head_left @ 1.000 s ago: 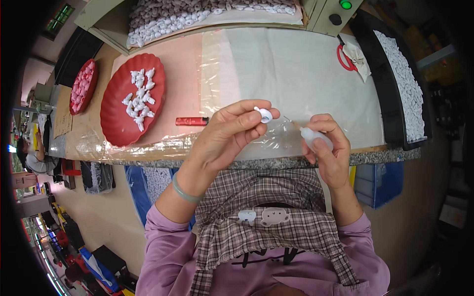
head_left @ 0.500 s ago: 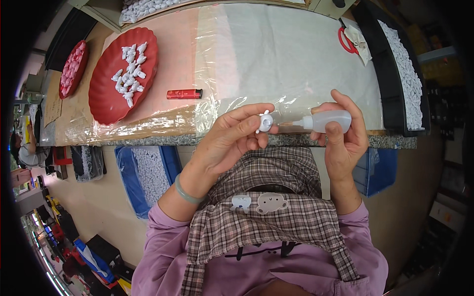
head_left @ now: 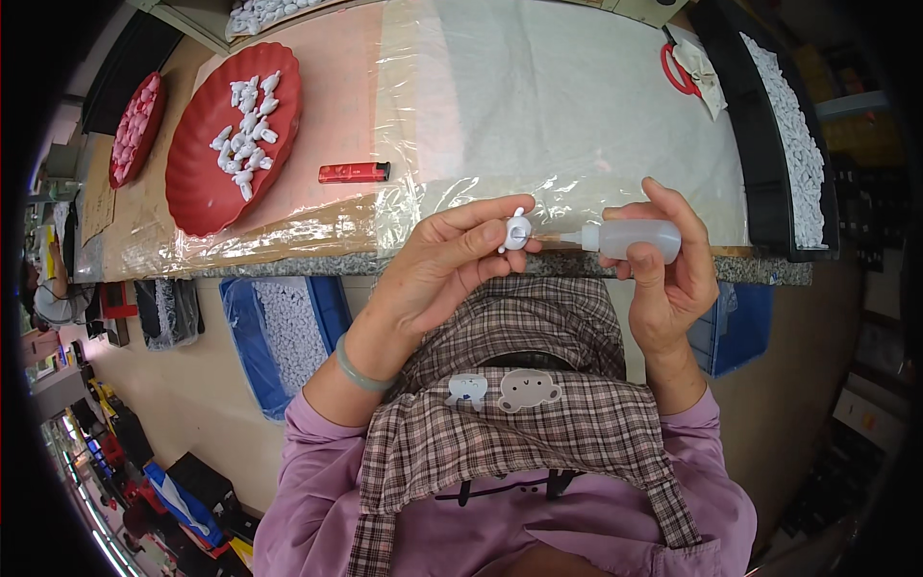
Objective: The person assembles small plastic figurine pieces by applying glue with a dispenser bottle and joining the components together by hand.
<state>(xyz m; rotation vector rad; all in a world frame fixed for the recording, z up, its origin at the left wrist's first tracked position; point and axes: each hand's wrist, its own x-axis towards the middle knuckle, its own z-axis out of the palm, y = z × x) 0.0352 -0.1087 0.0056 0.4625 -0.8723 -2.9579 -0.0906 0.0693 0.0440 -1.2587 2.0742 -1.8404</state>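
Note:
Between the thumb and fingers of my left hand (head_left: 444,254) is a small white plastic figure part (head_left: 516,231), its round hollow facing right. My right hand (head_left: 673,274) is closed around a translucent squeeze bottle (head_left: 635,237), held on its side. The bottle's thin nozzle points left and its tip reaches the hollow of the part; whether any liquid comes out is too small to see. Both hands are over the table's near edge. A red scalloped plate (head_left: 197,197) to the left bears several white animal figures (head_left: 248,135).
A red lighter (head_left: 354,172) lies on the plastic-covered table. Red-handled scissors (head_left: 679,72) rest at the far right, beside a black tray (head_left: 769,163) of white pieces. Pink pieces (head_left: 135,130) fill another red dish at far left. Blue crates (head_left: 332,313) stand below the table.
The nozzle tip has come left to the hollow of the white part, as the bottle in my right hand moved slightly left. My left hand keeps its hold.

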